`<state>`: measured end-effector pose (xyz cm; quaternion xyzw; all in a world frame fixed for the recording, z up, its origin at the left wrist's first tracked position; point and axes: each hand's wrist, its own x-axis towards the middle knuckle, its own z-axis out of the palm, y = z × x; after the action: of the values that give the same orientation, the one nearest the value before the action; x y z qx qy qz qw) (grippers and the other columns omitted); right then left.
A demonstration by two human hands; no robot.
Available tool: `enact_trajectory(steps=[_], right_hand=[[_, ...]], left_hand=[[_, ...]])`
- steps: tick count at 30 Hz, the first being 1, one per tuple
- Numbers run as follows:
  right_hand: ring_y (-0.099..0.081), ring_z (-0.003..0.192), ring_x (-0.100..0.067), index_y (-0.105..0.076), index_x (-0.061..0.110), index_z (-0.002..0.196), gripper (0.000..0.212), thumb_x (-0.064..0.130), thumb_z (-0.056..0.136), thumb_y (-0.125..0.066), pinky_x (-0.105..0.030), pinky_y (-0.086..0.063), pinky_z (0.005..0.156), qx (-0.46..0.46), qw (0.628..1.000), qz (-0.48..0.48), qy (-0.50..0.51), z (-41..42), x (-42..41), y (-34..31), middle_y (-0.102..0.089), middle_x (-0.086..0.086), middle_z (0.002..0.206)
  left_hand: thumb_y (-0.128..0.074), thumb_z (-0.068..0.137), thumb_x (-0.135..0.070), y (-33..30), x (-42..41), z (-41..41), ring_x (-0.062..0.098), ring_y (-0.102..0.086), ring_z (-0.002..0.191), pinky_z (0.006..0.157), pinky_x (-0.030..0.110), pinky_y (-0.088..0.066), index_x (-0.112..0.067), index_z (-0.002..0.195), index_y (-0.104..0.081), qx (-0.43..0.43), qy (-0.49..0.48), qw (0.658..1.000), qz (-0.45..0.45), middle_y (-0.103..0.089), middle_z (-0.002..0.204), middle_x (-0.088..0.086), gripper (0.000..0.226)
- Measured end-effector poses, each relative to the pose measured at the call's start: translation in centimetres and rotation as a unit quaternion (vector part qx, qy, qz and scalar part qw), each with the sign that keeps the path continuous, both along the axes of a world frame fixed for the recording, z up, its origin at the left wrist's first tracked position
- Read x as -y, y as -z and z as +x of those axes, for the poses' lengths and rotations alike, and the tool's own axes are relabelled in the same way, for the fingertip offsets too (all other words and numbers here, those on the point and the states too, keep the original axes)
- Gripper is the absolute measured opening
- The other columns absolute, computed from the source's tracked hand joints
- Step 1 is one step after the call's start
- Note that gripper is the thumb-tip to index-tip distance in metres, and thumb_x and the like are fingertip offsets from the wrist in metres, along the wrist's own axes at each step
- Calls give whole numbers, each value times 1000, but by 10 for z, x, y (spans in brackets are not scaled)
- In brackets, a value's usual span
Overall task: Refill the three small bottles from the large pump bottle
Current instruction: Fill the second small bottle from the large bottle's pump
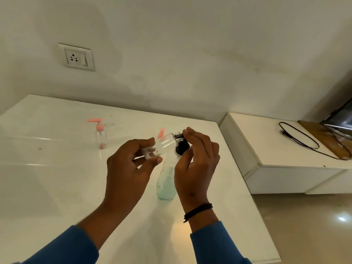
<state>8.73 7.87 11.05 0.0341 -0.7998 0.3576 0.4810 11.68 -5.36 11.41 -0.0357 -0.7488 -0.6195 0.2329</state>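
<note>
While the left hand [131, 164] grips a tilted small clear bottle [162, 145], right hand [198, 159] fingers pinch its neck above the large bottle [166, 185].

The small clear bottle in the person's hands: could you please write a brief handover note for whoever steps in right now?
Left hand grips the small clear bottle, tilted on its side above the counter.
Right hand: fingers pinch the bottle's neck end, apparently working the cap.
Large pump bottle, part full of pale green liquid, stands below the hands.
Pink-pump bottle stands far left; another pink pump peeks behind the held bottle.
Done: no small bottle looks refilled.
Left: fill all three.
</note>
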Motion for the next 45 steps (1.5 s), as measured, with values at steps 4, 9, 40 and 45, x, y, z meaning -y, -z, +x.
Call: enact_trajectory(steps=[4, 9, 40, 45], right_hand=[[-57, 106, -12, -74, 12, 112, 35, 12, 93, -44, -19, -39, 90, -2, 1000, -2, -2, -2, 0, -2, -72, 2, 115], [-55, 107, -8, -73, 12, 114, 33, 6, 92, -48, -21, -42, 90, -8, 1000, -2, 1, -3, -3, 0, -71, 3, 116], [-57, 102, -11, -73, 10, 112, 34, 11, 94, -45, -23, -44, 85, -19, 1000, -14, -5, -2, 2, -1, -72, 1, 114], [-57, 103, -11, -74, 8, 112, 39, 13, 94, -40, -19, -42, 86, -14, 999, -36, -3, -2, 1, 7, -72, -1, 115]], left_hand=[[-81, 76, -22, 1, 1, -1, 11, -72, 99, 85, 12, -55, -19, 114, -71, -2, -8, 1000, -4, -73, 113, -7, 39], [-82, 76, -19, 0, -1, -2, 11, -72, 99, 87, 19, -58, -15, 116, -71, -14, -12, 1000, -11, -74, 113, -4, 41], [-78, 78, -31, -1, 2, 5, 5, -72, 98, 85, 10, -54, -20, 117, -71, -20, -17, 999, -31, -72, 113, -10, 42], [-76, 78, -34, -1, 1, 8, -2, -69, 98, 83, 6, -51, -21, 119, -70, -21, -17, 999, -39, -71, 114, -12, 43]])
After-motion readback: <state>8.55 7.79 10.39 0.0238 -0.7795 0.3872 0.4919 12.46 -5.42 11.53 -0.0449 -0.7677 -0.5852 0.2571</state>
